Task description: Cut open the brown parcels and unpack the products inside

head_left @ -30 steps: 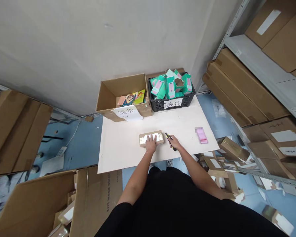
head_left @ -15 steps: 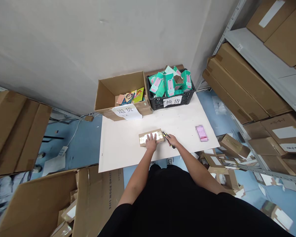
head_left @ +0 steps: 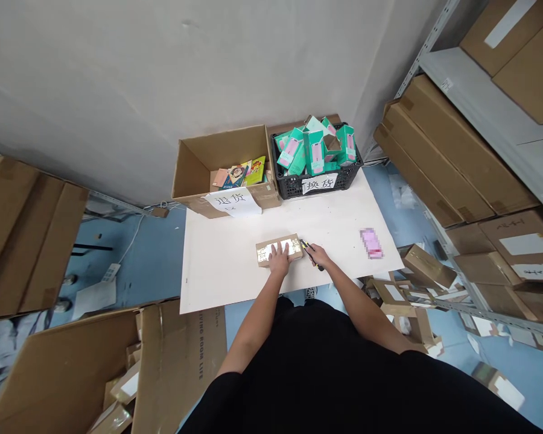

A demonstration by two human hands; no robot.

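A small brown cardboard box (head_left: 263, 256) with a white label lies on the white table. My left hand (head_left: 279, 260) rests flat on its top, fingers spread over the label. Beside the box's right end, my right hand (head_left: 318, 255) is closed around a black and yellow box cutter (head_left: 306, 246). The cutter's front end points at that end of the box; whether the blade touches the cardboard is too small to tell.
An open carton (head_left: 194, 169) holding booklets and a black crate (head_left: 294, 187) of green boxes stand at the table's back. A pink pixelated object (head_left: 371, 243) lies on the right. Shelving (head_left: 452, 66) with cartons flanks the right; a large carton (head_left: 72, 361) of parcels stands front left.
The whole view has shifted slightly. Both hands stay in nearly the same place, the left on the box and the right with the box cutter at its right end.
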